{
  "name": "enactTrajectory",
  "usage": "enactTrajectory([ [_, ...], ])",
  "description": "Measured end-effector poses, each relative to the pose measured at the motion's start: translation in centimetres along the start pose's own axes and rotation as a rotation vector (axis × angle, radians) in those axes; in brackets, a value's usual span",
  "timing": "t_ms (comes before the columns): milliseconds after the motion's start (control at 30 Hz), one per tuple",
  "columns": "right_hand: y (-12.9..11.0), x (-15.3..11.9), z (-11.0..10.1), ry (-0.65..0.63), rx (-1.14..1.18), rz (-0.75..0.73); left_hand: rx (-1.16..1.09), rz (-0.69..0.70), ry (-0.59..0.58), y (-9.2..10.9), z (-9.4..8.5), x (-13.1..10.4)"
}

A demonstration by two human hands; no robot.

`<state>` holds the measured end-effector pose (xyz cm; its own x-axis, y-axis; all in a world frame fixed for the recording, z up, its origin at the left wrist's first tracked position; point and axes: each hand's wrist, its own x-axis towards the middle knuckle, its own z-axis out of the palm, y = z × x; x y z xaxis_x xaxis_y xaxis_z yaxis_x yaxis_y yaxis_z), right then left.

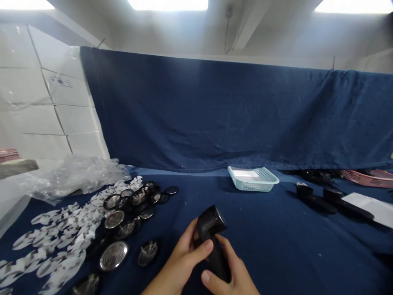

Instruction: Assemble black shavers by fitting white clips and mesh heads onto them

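A black handle with a round, bent head (211, 229), which looks like a hand shower body, is held up between both hands above the table. My left hand (187, 256) wraps its fingers around the head end, thumb across the front. Lower down, my right hand (230, 270) grips the handle from the right side. The round face of the head points up and to the right, with a shiny rim. To the left of my hands lie several black round covers (147, 253) and a perforated metal disc (113, 255).
White curled plastic pieces (76, 221) are spread at left, beside crumpled clear plastic (82, 176). A light blue basket (258, 185) holds something white at the back. More black handles (346, 203), white paper (368, 208) and a pink basket (368, 179) lie at right. A blue curtain (215, 114) hangs behind.
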<state>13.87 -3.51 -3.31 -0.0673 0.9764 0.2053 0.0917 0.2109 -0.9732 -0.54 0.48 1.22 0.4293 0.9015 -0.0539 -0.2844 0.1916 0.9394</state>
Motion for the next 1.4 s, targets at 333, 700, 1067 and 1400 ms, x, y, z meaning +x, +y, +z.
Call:
enactTrajectory([
  [333,-1.7,0.3,0.4,-0.2,0.399,-0.013,-0.246,-0.195,0.075,-0.3,-0.6,0.9],
  [700,-1.5,0.5,0.1,-0.174,0.297,-0.01,-0.311,-0.328,0.104,-0.2,-0.8,0.8],
  [1067,-0.6,0.7,-1.8,0.173,0.019,-0.059,-0.209,-0.677,-0.156,-1.9,0.2,1.4],
  [1400,-0.8,1.4,-2.5,0.275,0.155,0.07,-0.281,-0.626,-0.201,-1.1,0.1,0.5],
])
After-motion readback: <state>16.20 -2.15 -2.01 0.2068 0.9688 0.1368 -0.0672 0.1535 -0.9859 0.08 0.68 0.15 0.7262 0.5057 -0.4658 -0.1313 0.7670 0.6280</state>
